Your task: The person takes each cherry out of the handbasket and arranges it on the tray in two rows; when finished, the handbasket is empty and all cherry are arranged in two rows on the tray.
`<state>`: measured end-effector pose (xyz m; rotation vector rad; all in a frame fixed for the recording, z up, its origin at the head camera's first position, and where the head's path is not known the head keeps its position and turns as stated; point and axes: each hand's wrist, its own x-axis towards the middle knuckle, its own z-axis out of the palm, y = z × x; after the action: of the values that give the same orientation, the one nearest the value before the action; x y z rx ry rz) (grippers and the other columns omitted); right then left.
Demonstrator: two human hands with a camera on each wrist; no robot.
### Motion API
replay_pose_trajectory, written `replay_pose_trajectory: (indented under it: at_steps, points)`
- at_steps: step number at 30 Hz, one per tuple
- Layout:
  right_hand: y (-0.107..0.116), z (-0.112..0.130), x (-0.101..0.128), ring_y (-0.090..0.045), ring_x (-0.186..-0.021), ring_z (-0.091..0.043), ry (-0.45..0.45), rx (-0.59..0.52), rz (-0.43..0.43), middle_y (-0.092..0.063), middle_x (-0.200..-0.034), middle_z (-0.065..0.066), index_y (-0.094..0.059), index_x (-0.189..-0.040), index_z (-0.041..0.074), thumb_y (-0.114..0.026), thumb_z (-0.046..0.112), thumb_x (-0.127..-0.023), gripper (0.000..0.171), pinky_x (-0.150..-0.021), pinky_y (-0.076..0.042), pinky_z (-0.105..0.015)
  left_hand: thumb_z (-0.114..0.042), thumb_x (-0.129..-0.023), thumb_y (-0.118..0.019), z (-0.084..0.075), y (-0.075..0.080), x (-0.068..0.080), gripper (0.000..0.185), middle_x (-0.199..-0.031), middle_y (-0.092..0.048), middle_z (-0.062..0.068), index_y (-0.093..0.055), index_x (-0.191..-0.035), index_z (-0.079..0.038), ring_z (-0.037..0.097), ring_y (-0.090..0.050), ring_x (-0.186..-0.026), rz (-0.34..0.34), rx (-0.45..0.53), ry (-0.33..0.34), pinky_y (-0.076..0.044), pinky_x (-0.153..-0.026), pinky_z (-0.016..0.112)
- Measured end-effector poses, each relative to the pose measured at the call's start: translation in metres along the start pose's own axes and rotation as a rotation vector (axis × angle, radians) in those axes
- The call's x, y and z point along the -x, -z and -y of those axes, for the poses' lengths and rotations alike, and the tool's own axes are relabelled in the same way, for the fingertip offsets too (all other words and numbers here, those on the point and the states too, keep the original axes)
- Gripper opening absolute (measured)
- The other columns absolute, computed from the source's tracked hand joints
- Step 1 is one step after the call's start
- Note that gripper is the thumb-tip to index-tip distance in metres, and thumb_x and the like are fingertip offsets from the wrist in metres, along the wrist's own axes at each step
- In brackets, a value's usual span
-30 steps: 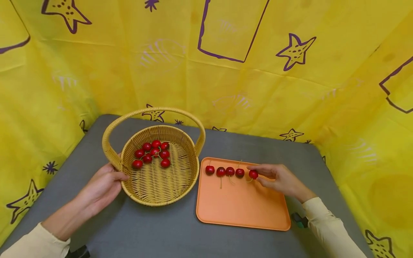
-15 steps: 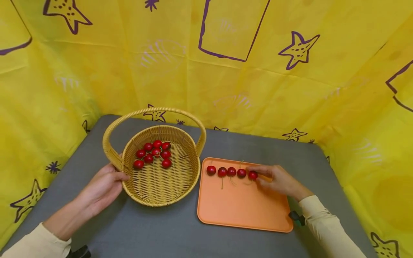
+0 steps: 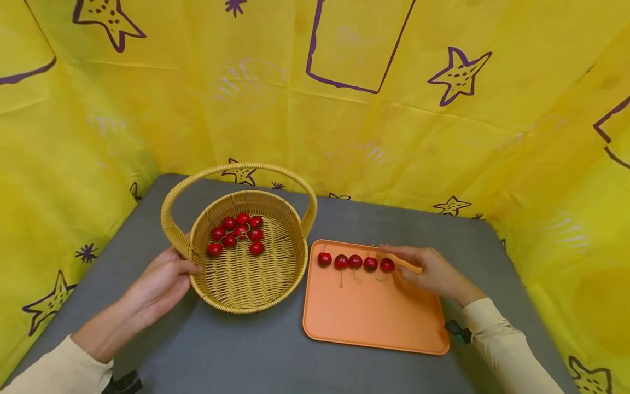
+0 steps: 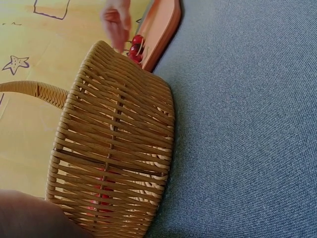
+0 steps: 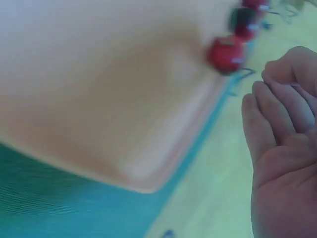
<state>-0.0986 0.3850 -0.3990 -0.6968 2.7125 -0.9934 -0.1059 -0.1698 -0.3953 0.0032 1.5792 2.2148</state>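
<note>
A woven wicker basket [image 3: 248,295] with an arched handle stands on the left, with several red cherries [image 3: 229,241] clustered inside toward its back left. My left hand [image 3: 159,282] pinches its left rim at the foot of the handle, thumb over the edge. To the right lies an orange tray [image 3: 374,317], where several cherries with stems form a row along the far side. Just beside the row's rightmost cherry [image 3: 387,265] is my right hand [image 3: 435,273], its thumb and fingers apart with nothing between them. In the right wrist view that cherry [image 5: 226,55] sits apart from the fingers.
A grey cloth-covered table [image 3: 236,350] carries both the basket and the tray, which stand close side by side. Yellow sheeting [image 3: 275,120] with purple starfish drawings encloses the back and sides. A dark strap [image 3: 458,331] is at the right wrist.
My right hand has let go of the rightmost cherry, which rests at the end of the row, and has drawn slightly away. My left hand keeps its hold on the basket.
</note>
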Motion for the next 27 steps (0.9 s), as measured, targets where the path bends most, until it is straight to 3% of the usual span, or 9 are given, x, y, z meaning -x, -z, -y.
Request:
replay_pose_trajectory:
  at_steps: [4, 8, 11, 13, 14, 17, 21, 23, 27]
  points:
    - [0.015, 0.028, -0.003, -0.057, -0.139, -0.026, 0.042, -0.053, -0.037, -0.060, -0.152, 0.004, -0.058, -0.154, 0.019, -0.069, 0.004, -0.101, 0.056, -0.107, -0.053, -0.044, 0.019, -0.094, -0.034, -0.005, -0.007, -0.005, 0.087, -0.175, 0.007, 0.014, 0.010, -0.166, -0.003, 0.026, 0.006, -0.159, 0.001, 0.005, -0.008, 0.001, -0.130, 0.047]
    - [0.017, 0.066, -0.014, -0.063, -0.132, -0.021, 0.177, -0.113, -0.100, -0.062, -0.150, 0.002, -0.060, -0.151, 0.018, -0.069, 0.001, -0.100, 0.054, -0.101, -0.056, -0.032, 0.018, -0.093, -0.034, -0.010, -0.014, -0.012, 0.087, -0.175, 0.008, 0.014, 0.011, -0.166, -0.001, 0.026, 0.007, -0.159, 0.001, 0.007, -0.013, 0.003, -0.130, 0.047]
    - [0.004, 0.095, -0.034, -0.065, -0.129, -0.021, 0.300, -0.170, -0.119, -0.065, -0.147, -0.002, -0.063, -0.148, 0.014, -0.068, -0.005, -0.099, 0.053, -0.097, -0.058, -0.030, 0.018, -0.093, -0.034, -0.012, -0.017, -0.014, 0.087, -0.175, 0.008, 0.014, 0.011, -0.165, 0.000, 0.025, 0.008, -0.159, -0.005, 0.013, -0.014, 0.003, -0.130, 0.047]
    - [-0.009, 0.114, -0.052, -0.069, -0.124, -0.020, 0.355, -0.195, -0.115, -0.067, -0.144, -0.004, -0.065, -0.146, 0.013, -0.068, -0.003, -0.099, 0.050, -0.087, -0.060, -0.024, 0.018, -0.093, -0.034, -0.011, -0.016, -0.013, 0.088, -0.175, 0.009, 0.014, 0.012, -0.165, 0.000, 0.025, 0.009, -0.159, -0.009, 0.016, -0.011, 0.004, -0.130, 0.047]
    - [-0.016, 0.123, -0.062, -0.070, -0.121, -0.020, 0.371, -0.207, -0.103, -0.067, -0.143, -0.003, -0.065, -0.146, 0.013, -0.068, -0.001, -0.100, 0.048, -0.083, -0.061, -0.023, 0.018, -0.093, -0.034, -0.010, -0.015, -0.012, 0.088, -0.175, 0.009, 0.014, 0.012, -0.165, 0.000, 0.025, 0.009, -0.159, -0.012, 0.018, -0.010, 0.004, -0.130, 0.047]
    - [-0.042, 0.146, -0.092, -0.073, -0.113, -0.014, 0.377, -0.211, -0.049, -0.067, -0.143, 0.000, -0.065, -0.147, 0.017, -0.067, 0.009, -0.104, 0.044, -0.086, -0.060, -0.024, 0.017, -0.093, -0.035, -0.004, -0.012, -0.005, 0.088, -0.175, 0.009, 0.016, 0.014, -0.165, 0.001, 0.027, 0.009, -0.158, -0.025, 0.015, 0.006, 0.004, -0.129, 0.049]
    - [-0.080, 0.165, -0.123, -0.070, -0.110, -0.006, 0.332, -0.127, 0.066, -0.065, -0.146, 0.003, -0.061, -0.150, 0.022, -0.066, 0.018, -0.106, 0.045, -0.102, -0.057, -0.035, 0.017, -0.092, -0.035, 0.005, -0.009, 0.008, 0.090, -0.174, 0.011, 0.018, 0.017, -0.164, 0.003, 0.031, 0.009, -0.158, -0.032, 0.001, 0.047, 0.003, -0.129, 0.052]
    - [-0.094, 0.170, -0.138, -0.068, -0.115, -0.008, 0.312, -0.052, 0.117, -0.065, -0.146, 0.002, -0.061, -0.151, 0.020, -0.068, 0.018, -0.105, 0.047, -0.101, -0.057, -0.036, 0.018, -0.091, -0.036, 0.007, -0.008, 0.011, 0.091, -0.174, 0.011, 0.019, 0.018, -0.163, 0.003, 0.032, 0.009, -0.158, -0.030, 0.000, 0.052, 0.002, -0.129, 0.053]
    - [-0.113, 0.178, -0.171, -0.070, -0.108, -0.011, 0.306, 0.110, 0.163, -0.069, -0.140, -0.004, -0.063, -0.148, 0.014, -0.072, 0.014, -0.101, 0.047, -0.093, -0.056, -0.030, 0.016, -0.093, -0.037, 0.003, -0.006, 0.011, 0.092, -0.174, 0.012, 0.018, 0.018, -0.164, 0.000, 0.032, 0.008, -0.159, -0.030, 0.010, 0.022, 0.001, -0.129, 0.052]
